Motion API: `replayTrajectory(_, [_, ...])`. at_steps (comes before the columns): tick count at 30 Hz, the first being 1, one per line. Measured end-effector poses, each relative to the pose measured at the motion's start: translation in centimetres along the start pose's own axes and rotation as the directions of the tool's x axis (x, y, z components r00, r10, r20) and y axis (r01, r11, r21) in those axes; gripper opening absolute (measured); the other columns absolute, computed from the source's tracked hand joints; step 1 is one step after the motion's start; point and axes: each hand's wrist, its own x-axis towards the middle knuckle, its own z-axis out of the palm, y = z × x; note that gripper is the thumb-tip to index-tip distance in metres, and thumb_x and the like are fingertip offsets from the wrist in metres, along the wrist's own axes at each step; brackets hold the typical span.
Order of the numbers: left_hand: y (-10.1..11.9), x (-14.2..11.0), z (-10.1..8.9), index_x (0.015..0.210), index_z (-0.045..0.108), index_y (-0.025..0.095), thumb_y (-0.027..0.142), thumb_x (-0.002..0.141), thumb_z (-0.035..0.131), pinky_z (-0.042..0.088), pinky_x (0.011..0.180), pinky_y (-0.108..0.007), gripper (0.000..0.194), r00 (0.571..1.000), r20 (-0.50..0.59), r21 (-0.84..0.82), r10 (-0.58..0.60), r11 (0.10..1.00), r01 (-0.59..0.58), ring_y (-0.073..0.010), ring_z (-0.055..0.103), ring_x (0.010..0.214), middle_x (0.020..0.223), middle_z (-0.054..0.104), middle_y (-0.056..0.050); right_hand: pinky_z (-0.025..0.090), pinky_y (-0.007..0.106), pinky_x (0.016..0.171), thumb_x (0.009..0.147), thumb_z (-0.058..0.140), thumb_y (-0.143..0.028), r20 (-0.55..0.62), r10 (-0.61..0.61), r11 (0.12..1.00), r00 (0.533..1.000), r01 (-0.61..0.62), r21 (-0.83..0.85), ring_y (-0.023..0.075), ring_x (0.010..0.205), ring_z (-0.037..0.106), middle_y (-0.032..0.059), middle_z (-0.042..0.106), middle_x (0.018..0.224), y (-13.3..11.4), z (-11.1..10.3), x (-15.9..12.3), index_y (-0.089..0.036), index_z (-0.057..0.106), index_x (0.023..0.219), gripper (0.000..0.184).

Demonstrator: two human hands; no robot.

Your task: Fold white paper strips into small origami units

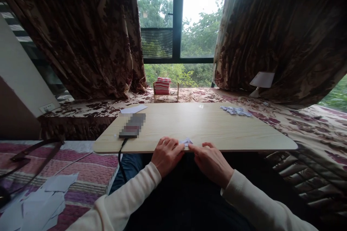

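A small piece of folded white paper (187,141) is at the near edge of a pale wooden tabletop (173,122). My left hand (167,154) grips its left side, with the fingers curled and closed. On the other side, my right hand (211,162) has its index finger and thumb closed at the paper's right corner. Both thumbs are mostly hidden, and the exact shape of the fold is too small to make out. Toward the back right of the tabletop lies a loose heap of small folded papers (236,111).
A flat white sheet (133,109) lies at the back left, behind a blurred dark device (132,125) with a black cable (120,158). Several paper sheets (43,202) are spread on the striped bed cover. Beyond stand a rack of folded pink cloths (162,86) and a lamp (262,80).
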Motion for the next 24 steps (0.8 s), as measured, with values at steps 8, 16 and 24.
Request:
replayTrajectory(8, [0.3,0.2,-0.1,0.095,0.061,0.022,0.031,0.083,0.049,0.038,0.083,-0.040,0.019,0.998,0.040,-0.040,-0.045,0.998,0.047,-0.0210,0.049,0.088,0.088,0.056,-0.005,0.030,0.030,0.082,0.080,0.042,-0.007,-0.005,-0.020,0.999,1.000,0.019,-0.039,0.0135,0.064,0.061,0.0011,0.069,0.075,0.4,0.1,-0.3,-0.019,0.053,0.116,0.040])
replayTrajectory(16, [0.6,0.5,-0.6,0.094,0.060,0.023,0.027,0.080,0.051,0.038,0.086,-0.040,0.017,0.997,0.036,-0.045,-0.065,0.997,0.066,-0.0207,0.049,0.090,0.091,0.057,-0.004,0.031,0.031,0.085,0.085,0.040,-0.011,-0.069,-0.014,0.997,0.998,0.019,0.070,0.0119,0.063,0.059,-0.0014,0.068,0.075,1.6,-0.1,-1.1,-0.024,0.054,0.118,0.037])
replayTrajectory(24, [1.0,0.2,-1.7,0.112,0.053,0.021,0.029,0.076,0.054,0.028,0.097,-0.046,0.037,0.994,0.079,-0.084,-0.070,0.994,0.077,-0.0229,0.050,0.096,0.101,0.057,-0.006,0.033,0.026,0.071,0.086,0.040,-0.014,-0.081,0.037,0.999,0.996,-0.035,0.022,0.0131,0.067,0.058,0.0002,0.064,0.077,2.4,-0.5,0.1,-0.025,0.051,0.121,0.038])
